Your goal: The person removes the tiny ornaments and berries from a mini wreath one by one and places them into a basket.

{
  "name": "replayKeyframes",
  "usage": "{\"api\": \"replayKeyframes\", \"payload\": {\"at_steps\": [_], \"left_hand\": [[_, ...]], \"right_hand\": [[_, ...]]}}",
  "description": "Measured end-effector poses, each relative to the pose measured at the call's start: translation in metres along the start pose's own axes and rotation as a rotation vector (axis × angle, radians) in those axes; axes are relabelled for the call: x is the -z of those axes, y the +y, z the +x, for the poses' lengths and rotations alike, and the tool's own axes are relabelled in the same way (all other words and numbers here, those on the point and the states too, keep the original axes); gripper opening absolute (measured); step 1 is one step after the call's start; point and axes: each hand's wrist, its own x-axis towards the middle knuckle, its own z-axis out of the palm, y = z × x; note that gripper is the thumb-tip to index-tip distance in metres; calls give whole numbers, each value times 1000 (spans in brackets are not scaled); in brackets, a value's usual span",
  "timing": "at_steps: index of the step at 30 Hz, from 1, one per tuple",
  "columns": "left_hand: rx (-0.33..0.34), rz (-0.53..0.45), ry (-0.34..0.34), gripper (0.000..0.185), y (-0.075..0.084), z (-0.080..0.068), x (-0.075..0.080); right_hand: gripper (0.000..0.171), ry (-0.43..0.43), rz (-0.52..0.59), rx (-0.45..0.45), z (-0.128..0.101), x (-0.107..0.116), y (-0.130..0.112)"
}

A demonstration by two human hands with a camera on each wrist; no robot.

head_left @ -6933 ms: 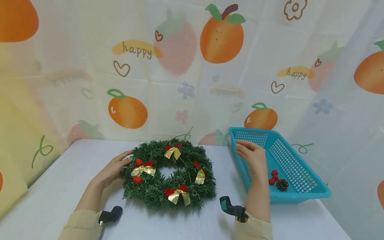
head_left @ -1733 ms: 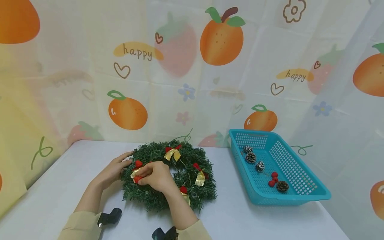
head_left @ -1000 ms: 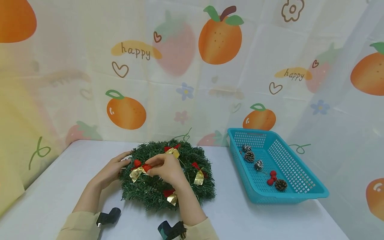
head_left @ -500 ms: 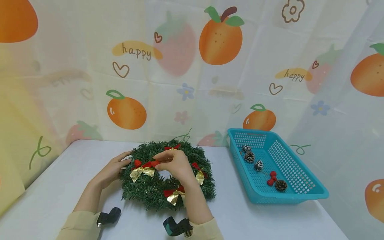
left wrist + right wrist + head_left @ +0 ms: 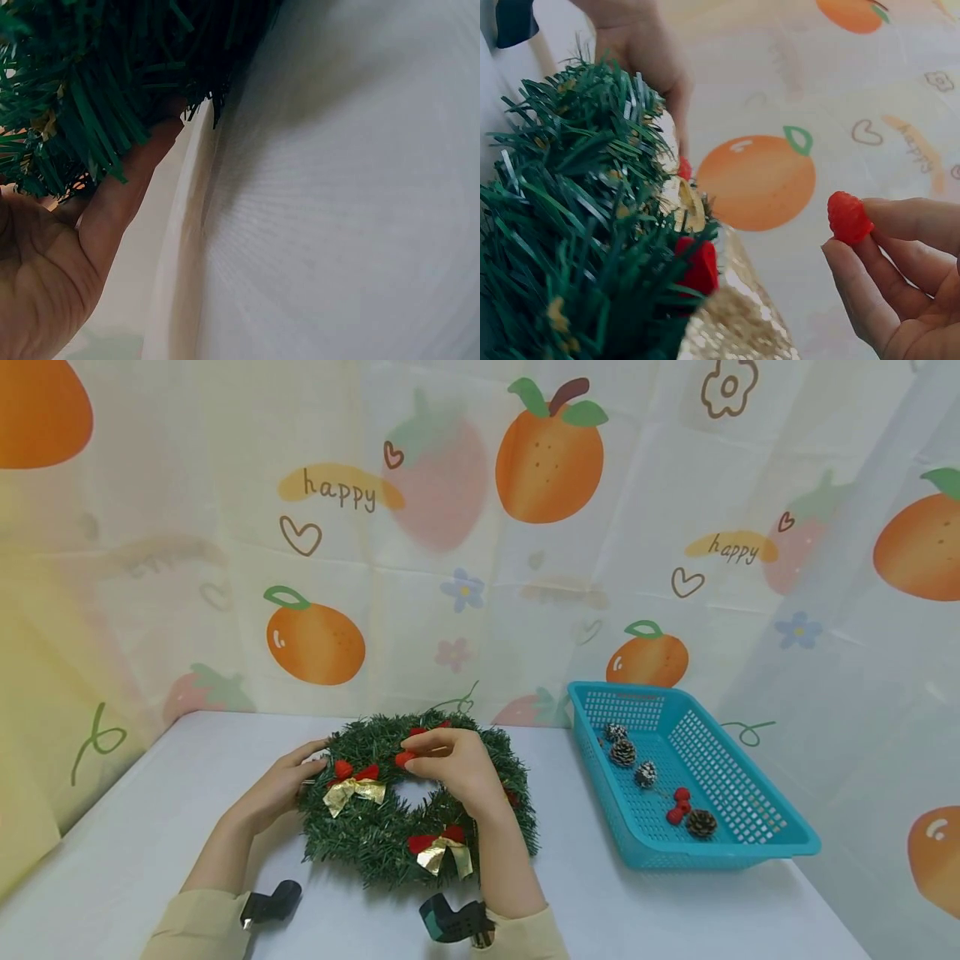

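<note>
A green Christmas wreath [image 5: 375, 835] lies on the white table, decorated with several red-and-gold bows, such as the left bow [image 5: 355, 789]. My left hand [image 5: 281, 787] holds its left edge; in the left wrist view, fingers [image 5: 124, 187] reach under the greenery. My right hand [image 5: 457, 768] is over the wreath's centre, pinching a red raspberry-like berry [image 5: 847, 217] between thumb and fingertips. The right wrist view has that berry apart from the wreath. Another red berry [image 5: 342, 769] sits beside the left bow. My right hand partly hides the upper and right bows.
A turquoise basket [image 5: 622, 827] stands to the right. It contains a cluster of red berries [image 5: 678, 807], a brown pinecone [image 5: 701, 823] and several white-tipped pinecones [image 5: 622, 752]. A patterned curtain [image 5: 450, 527] hangs behind the table [image 5: 570, 893].
My right hand went from the basket to the wreath's left side, took the lower red berry beside the left bow, and moved it right and up over the centre. My left hand stayed.
</note>
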Motion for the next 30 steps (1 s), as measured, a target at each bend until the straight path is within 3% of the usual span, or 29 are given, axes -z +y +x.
{"api": "replayKeyframes", "payload": {"at_steps": [22,27,30], "left_hand": [[6,19,1,64,1,2,1],[2,8,2,64,2,0,-1],[1,8,-2,64,1,0,0]], "right_hand": [[26,54,-23,-29,-3,18,-3],[29,29,-10,-39,-2,25,1],[32,31,-6,-5,4,31,17]]}}
